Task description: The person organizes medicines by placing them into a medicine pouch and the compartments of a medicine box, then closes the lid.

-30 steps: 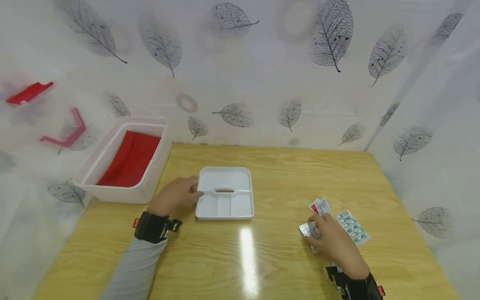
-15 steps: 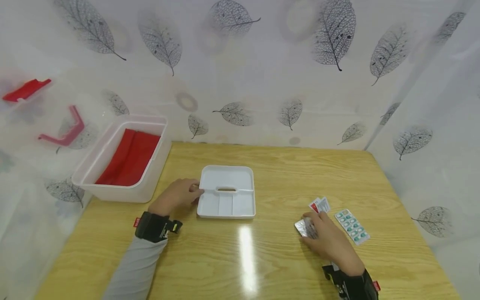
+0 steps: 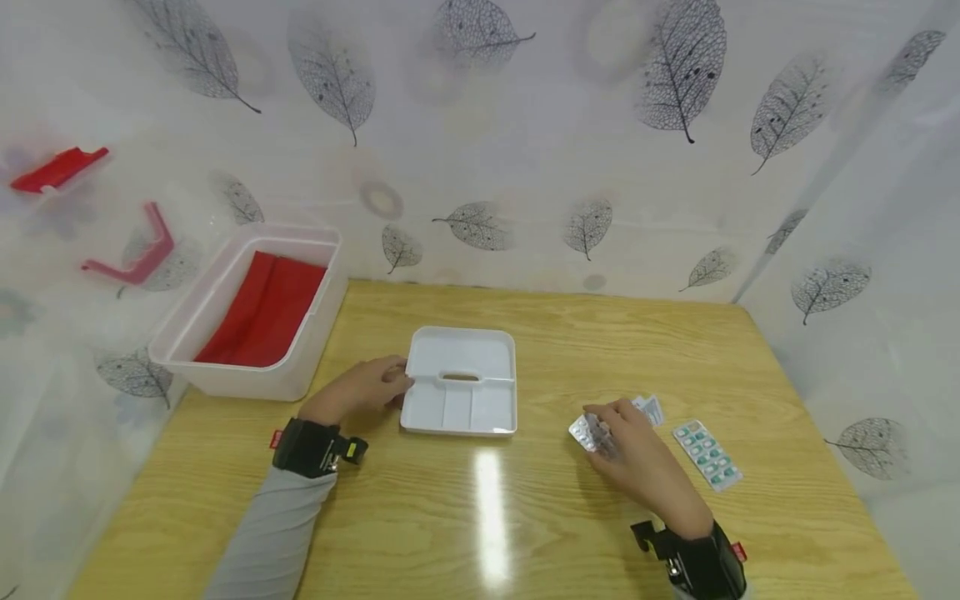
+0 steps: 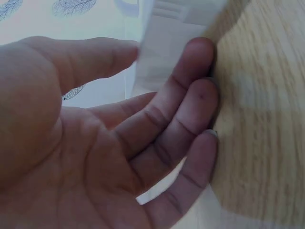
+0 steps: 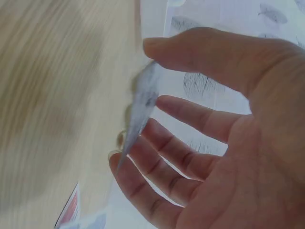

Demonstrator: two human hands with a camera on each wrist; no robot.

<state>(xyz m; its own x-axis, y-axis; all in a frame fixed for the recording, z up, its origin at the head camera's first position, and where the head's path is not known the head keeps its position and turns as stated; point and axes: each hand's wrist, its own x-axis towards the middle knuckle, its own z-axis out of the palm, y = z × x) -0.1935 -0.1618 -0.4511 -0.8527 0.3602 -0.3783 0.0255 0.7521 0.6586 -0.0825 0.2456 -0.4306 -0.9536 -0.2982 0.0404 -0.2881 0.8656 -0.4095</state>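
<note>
In the head view, a white compartment tray point(image 3: 459, 350) with a handle slot lies on the table. My left hand point(image 3: 363, 390) holds its left edge. In the left wrist view the thumb meets the tray's side point(image 4: 159, 57), while bent fingers rest against the wood. My right hand point(image 3: 637, 458) pinches a silver blister pack point(image 3: 582, 433) between thumb and fingers, right of the tray. Seen from the right wrist, the blister pack point(image 5: 144, 102) is tilted nearly edge-on, its bumps facing away from the palm. Fingers cover part of it in the head view.
Beside the right hand lies a blister pack of green-and-white capsules point(image 3: 707, 455). Small printed sachets point(image 3: 649, 410) lie partly behind that hand. A white bin point(image 3: 315, 333) holding red cloth point(image 3: 262, 312) stands at the back left. A leaf-patterned curtain point(image 3: 525, 167) borders the wooden table point(image 3: 600, 342).
My right hand has lifted the silver blister pack and moved left with it, away from the capsule pack. The left hand stays at the tray's edge. The head view has shifted slightly.
</note>
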